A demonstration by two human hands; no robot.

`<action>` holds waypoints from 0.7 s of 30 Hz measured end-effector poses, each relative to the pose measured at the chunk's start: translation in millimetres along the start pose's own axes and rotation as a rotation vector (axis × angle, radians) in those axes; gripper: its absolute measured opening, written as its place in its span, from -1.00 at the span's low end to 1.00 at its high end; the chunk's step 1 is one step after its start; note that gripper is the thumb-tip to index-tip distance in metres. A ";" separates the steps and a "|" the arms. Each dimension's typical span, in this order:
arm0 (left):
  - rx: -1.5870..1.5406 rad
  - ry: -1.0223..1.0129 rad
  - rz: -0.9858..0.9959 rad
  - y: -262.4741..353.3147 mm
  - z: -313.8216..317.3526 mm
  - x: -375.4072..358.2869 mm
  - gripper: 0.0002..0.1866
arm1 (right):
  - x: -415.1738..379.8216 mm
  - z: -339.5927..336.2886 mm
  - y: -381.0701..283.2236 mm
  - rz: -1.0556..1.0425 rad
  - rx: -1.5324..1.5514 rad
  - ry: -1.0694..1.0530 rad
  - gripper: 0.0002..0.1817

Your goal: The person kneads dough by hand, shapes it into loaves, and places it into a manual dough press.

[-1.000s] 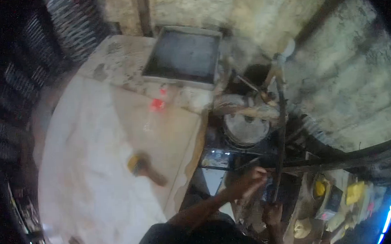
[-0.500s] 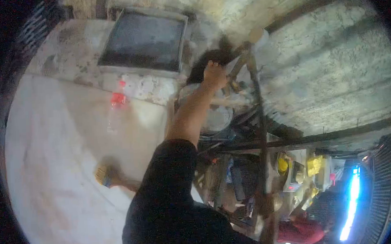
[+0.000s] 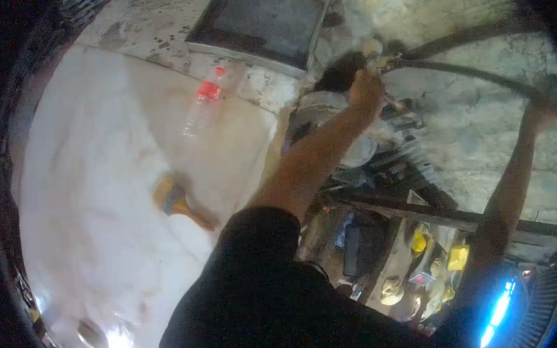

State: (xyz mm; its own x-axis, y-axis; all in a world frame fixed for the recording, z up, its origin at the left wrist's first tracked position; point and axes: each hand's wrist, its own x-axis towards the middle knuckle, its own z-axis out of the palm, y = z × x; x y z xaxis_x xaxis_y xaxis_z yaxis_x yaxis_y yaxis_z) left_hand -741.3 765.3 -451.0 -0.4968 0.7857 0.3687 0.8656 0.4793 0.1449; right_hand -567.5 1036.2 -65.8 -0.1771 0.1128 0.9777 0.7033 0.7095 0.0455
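Head view is looking down over a pale, flour-dusted worktable (image 3: pixel 103 202), whose near corner is glaring in a bright reflection. Lying toward the table's right edge is a brush (image 3: pixel 178 203) with a yellow ferrule and a wooden handle, its handle pointing toward the person's dark sleeve (image 3: pixel 257 251). Further up, near the far edge, a clear plastic bottle (image 3: pixel 203 103) with a red label and red cap is lying on its side. Beyond it, at the far right corner of the stained stone ledge, a dark rectangular tray (image 3: pixel 264 20) is sitting flat. Just past the table's right edge, the left hand (image 3: pixel 365 92) is reaching out with the arm stretched long and is closing around the pale end of a dark hose (image 3: pixel 462 70), just above a round metal vessel (image 3: pixel 339 127) that is partly hidden by the forearm. The hose is curving rightward across the rough grey wall (image 3: pixel 478 132). At the far right the right hand (image 3: pixel 543 111) is pressing against or gripping the same hose, well apart from the left; blur is making it impossible to tell whether its fingers are wrapped around it. Below both arms, cluttered shelves with yellow objects (image 3: pixel 457 257) are showing.
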 end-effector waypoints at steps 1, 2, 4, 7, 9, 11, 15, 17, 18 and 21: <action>0.017 0.019 0.066 -5.8 1.4 -3.6 -0.29 | 19.9 32.9 6.8 -0.019 -0.081 -0.070 -0.53; -0.016 -0.009 0.055 -7.5 2.0 -4.7 -0.28 | 34.1 60.3 10.4 -0.050 -0.131 -0.119 -0.51; -0.079 -0.057 0.052 -8.6 5.5 -2.2 -0.25 | 36.8 64.5 -2.5 -0.136 -0.098 -0.130 -0.47; 0.289 0.365 0.090 -14.5 37.0 -30.0 -0.33 | -11.8 -3.1 -40.2 -0.209 0.257 -0.105 -0.37; -0.160 0.351 0.054 -11.7 4.7 -92.8 -0.36 | -65.8 -35.5 -49.7 -0.060 0.539 -0.125 -0.35; -0.418 0.196 -0.103 -10.8 28.3 -172.7 -0.32 | -157.2 -44.3 -31.7 0.148 0.709 -0.170 -0.37; -0.825 -0.213 -0.597 24.0 69.2 -418.5 -0.44 | -402.9 -71.0 -9.7 0.575 0.829 -0.657 -0.39; -1.037 -0.351 -0.910 72.9 60.1 -545.0 -0.49 | -520.3 -90.2 -11.1 0.877 0.859 -1.071 -0.40; -1.146 -0.351 -1.091 102.5 48.9 -595.5 -0.51 | -569.0 -98.1 -16.1 1.080 0.882 -1.268 -0.40; -1.454 0.027 -1.603 167.7 1.1 -647.2 -0.54 | -671.3 -107.6 -47.8 1.771 0.897 -1.620 -0.42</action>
State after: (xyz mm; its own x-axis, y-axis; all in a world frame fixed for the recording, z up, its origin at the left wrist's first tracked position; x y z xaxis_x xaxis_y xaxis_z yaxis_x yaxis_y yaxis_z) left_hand -274.6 337.7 -666.4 -0.6627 0.1124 -0.7404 -0.7464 -0.0194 0.6652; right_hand -408.2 851.8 -702.2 -0.4558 0.4610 -0.7614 0.4878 -0.5862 -0.6469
